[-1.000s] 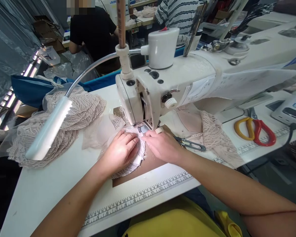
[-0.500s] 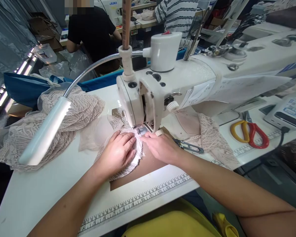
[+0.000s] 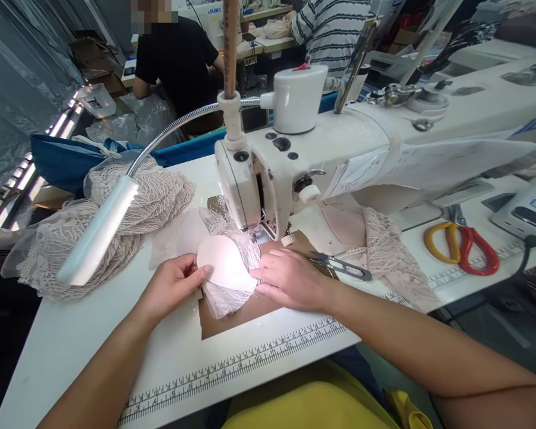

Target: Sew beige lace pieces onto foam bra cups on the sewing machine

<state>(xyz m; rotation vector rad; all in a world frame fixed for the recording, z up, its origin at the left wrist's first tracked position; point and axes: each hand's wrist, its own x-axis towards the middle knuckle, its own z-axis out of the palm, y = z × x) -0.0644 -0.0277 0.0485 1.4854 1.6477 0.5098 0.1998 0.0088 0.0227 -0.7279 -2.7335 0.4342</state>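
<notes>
A smooth pale cup-shaped piece (image 3: 226,262) lies over a lace piece (image 3: 226,301) in front of the sewing machine head (image 3: 250,179). My left hand (image 3: 172,286) pinches the cup piece's left edge between thumb and fingers. On the opposite side, my right hand (image 3: 290,279) has its fingers closed on the right edge of the cup piece and lace. The needle area is just behind the pieces, its detail too small to make out. Black thread snips (image 3: 343,266) lie beside my right hand.
Stacked lace pieces (image 3: 84,250) lie at the left under a lamp (image 3: 98,232). More lace (image 3: 384,250) and red-and-yellow scissors (image 3: 462,244) are at the right. A ruler strip (image 3: 232,372) follows the front edge. Two people sit or stand beyond the machine.
The smooth cup piece now shows, raised and facing up. My left hand has moved left from lying flat on the fabric to pinching its edge. My right hand has shifted slightly toward me.
</notes>
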